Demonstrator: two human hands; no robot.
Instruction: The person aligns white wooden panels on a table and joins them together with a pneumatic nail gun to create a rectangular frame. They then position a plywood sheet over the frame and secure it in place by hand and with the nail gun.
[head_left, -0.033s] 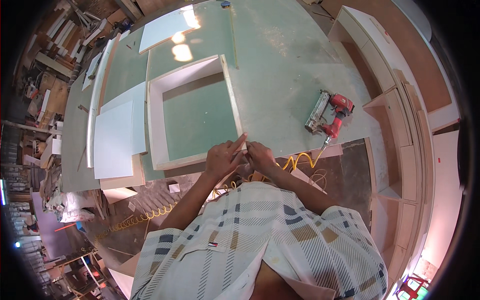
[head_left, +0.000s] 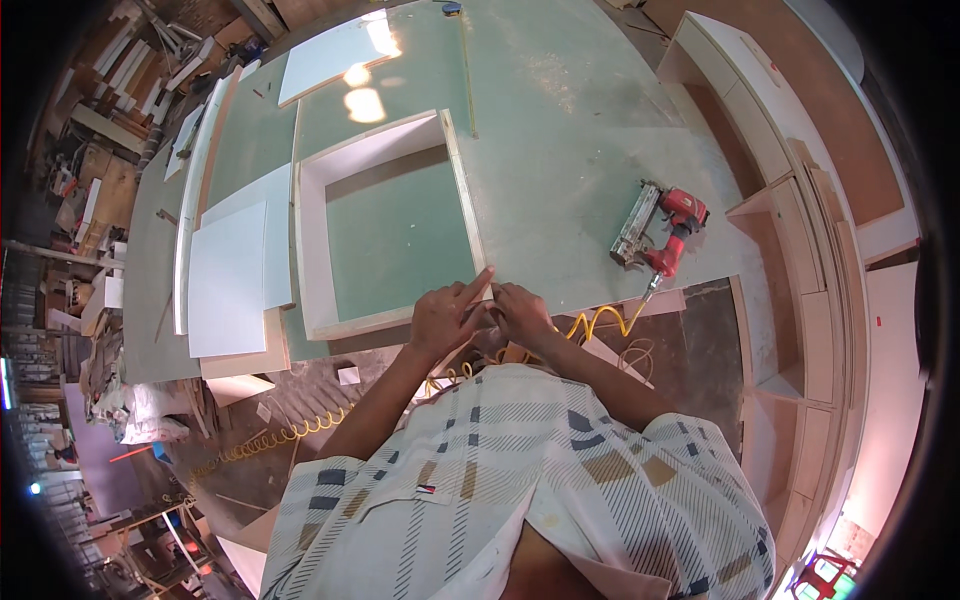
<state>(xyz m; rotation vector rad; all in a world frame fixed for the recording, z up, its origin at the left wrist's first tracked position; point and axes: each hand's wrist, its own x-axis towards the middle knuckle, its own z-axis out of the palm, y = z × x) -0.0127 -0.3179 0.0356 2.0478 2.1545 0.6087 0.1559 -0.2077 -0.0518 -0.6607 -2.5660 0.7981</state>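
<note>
An open rectangular wooden frame (head_left: 312,240) with pale inner walls lies on the green worktable, its middle open to the tabletop. At its near right corner my left hand (head_left: 443,318) holds the edge, index finger stretched along the side piece. My right hand (head_left: 522,315) is closed against the same corner, its fingertips pressed to the wood and close to the left hand. The undersides of both hands' fingers are hidden. Right of the frame, a red nail gun (head_left: 683,212) rests on its side, joined to a yellow coiled air hose (head_left: 604,312).
White panels (head_left: 228,280) lie left of the frame, with long strips (head_left: 196,190) beside them. Another white panel (head_left: 330,58) and a tape measure (head_left: 452,10) are at the far side. A tall wooden cabinet (head_left: 770,240) stands right. The hose coils hang below the table's near edge.
</note>
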